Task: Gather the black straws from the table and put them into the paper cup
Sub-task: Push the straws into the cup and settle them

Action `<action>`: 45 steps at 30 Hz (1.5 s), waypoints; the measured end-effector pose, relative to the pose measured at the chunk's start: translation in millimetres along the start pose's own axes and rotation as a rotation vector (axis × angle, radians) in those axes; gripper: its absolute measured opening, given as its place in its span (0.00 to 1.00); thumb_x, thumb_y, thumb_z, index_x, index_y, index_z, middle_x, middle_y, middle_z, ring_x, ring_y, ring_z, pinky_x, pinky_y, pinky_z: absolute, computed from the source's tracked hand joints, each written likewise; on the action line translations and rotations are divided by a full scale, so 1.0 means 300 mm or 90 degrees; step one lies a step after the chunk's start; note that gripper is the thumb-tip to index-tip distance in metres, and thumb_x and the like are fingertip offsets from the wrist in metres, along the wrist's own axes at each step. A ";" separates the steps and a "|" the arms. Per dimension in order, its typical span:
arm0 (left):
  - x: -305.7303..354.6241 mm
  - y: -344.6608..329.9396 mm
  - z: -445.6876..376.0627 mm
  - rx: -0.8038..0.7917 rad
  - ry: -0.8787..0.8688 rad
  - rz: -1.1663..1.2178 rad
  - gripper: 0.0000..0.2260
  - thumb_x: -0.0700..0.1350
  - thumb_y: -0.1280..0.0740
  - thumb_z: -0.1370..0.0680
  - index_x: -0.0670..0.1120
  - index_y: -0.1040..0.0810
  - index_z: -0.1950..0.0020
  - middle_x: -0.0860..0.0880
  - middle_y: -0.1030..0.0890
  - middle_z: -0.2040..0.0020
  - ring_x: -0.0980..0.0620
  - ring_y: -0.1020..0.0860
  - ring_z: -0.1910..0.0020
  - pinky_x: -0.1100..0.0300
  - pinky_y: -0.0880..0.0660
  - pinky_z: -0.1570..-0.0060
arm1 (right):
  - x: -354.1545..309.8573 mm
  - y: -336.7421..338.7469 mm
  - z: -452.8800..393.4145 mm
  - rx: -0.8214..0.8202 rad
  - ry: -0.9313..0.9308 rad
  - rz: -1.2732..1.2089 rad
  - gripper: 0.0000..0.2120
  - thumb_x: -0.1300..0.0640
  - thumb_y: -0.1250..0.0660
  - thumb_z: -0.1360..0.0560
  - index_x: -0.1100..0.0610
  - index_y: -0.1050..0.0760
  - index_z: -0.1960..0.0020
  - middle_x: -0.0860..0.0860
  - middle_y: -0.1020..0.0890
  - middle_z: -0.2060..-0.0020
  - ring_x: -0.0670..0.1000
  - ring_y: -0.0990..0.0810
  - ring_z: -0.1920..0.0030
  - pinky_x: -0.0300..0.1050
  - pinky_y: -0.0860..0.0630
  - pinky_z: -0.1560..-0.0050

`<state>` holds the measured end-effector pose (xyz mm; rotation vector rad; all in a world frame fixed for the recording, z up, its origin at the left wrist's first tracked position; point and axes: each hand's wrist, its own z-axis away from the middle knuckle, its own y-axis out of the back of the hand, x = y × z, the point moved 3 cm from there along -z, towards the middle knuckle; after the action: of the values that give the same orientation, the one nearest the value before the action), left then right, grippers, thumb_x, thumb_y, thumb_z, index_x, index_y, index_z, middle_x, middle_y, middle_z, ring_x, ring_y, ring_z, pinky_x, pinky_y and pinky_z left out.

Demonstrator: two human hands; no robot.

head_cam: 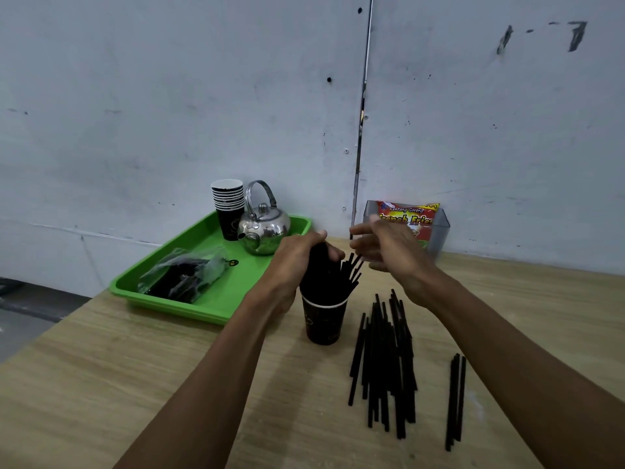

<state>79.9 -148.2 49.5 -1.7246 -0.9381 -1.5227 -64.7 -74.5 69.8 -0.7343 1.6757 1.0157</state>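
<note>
— Where are your hands?

— My left hand (301,253) is clenched around the bundle of straws (333,275) standing in the cup (325,321) at table (135,367) centre. My right hand (389,252) hovers at the bundle's three o'clock, fingers spread loose, gripping nothing.

— And the rest?

— A loose pile (385,360) lies at the cup's four o'clock, a few more (456,401) further right. The tray (209,299) with the kettle (263,228) sits at ten o'clock.

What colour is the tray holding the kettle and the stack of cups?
Bright green. The tray shows clearly in the head view, at the table's left.
</note>
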 end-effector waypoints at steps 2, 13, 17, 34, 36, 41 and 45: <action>-0.006 0.002 0.000 0.004 -0.015 0.023 0.15 0.42 0.38 0.20 0.33 0.18 0.59 0.37 0.15 0.52 0.48 0.18 0.56 0.55 0.24 0.47 | 0.037 0.020 -0.012 0.027 -0.073 -0.047 0.14 0.58 0.45 0.18 0.54 0.20 0.48 0.54 0.16 0.54 0.54 0.17 0.50 0.50 0.24 0.49; -0.007 0.006 0.001 -0.022 -0.037 0.088 0.11 0.42 0.38 0.19 0.40 0.18 0.55 0.37 0.16 0.52 0.44 0.19 0.54 0.51 0.23 0.48 | 0.186 -0.067 0.023 -0.146 0.117 0.242 0.17 0.70 0.29 0.30 0.58 0.18 0.43 0.51 0.16 0.46 0.48 0.20 0.40 0.47 0.25 0.38; -0.022 0.017 -0.002 -0.045 0.016 0.156 0.24 0.57 0.45 0.19 0.41 0.18 0.56 0.37 0.16 0.52 0.44 0.18 0.53 0.52 0.22 0.48 | 0.163 -0.065 0.028 -0.089 0.155 0.245 0.06 0.67 0.29 0.27 0.62 0.15 0.52 0.56 0.13 0.56 0.51 0.15 0.51 0.54 0.20 0.47; 0.005 0.023 0.039 0.003 -0.018 0.047 0.11 0.31 0.40 0.20 0.39 0.21 0.43 0.43 0.18 0.53 0.55 0.19 0.60 0.69 0.24 0.65 | -0.119 0.043 0.075 0.036 0.255 0.149 0.38 0.68 0.21 0.36 0.52 0.30 0.30 0.51 0.20 0.67 0.58 0.16 0.65 0.52 0.17 0.58; 0.007 0.027 0.038 0.009 -0.016 0.045 0.09 0.36 0.39 0.18 0.38 0.20 0.43 0.45 0.17 0.55 0.57 0.19 0.64 0.69 0.24 0.67 | -0.139 0.034 0.090 0.032 0.267 0.131 0.49 0.69 0.20 0.38 0.45 0.39 0.26 0.49 0.21 0.66 0.55 0.17 0.69 0.49 0.17 0.61; 0.019 0.031 0.029 0.011 -0.020 0.012 0.14 0.48 0.39 0.17 0.39 0.19 0.44 0.44 0.16 0.52 0.56 0.18 0.61 0.68 0.23 0.64 | -0.162 0.002 0.098 0.042 0.307 0.169 0.47 0.68 0.21 0.38 0.43 0.37 0.27 0.53 0.19 0.61 0.53 0.16 0.68 0.52 0.17 0.60; 0.013 0.036 0.031 0.020 -0.019 -0.021 0.14 0.47 0.39 0.17 0.39 0.19 0.43 0.39 0.17 0.47 0.52 0.19 0.56 0.66 0.23 0.61 | -0.147 -0.021 0.092 0.060 0.331 0.174 0.49 0.70 0.24 0.34 0.40 0.43 0.25 0.54 0.19 0.60 0.51 0.19 0.72 0.46 0.18 0.65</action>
<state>94.2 -145.8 52.2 -1.7227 -1.0053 -1.4989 -33.4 -53.0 105.8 -0.7634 2.3078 0.9726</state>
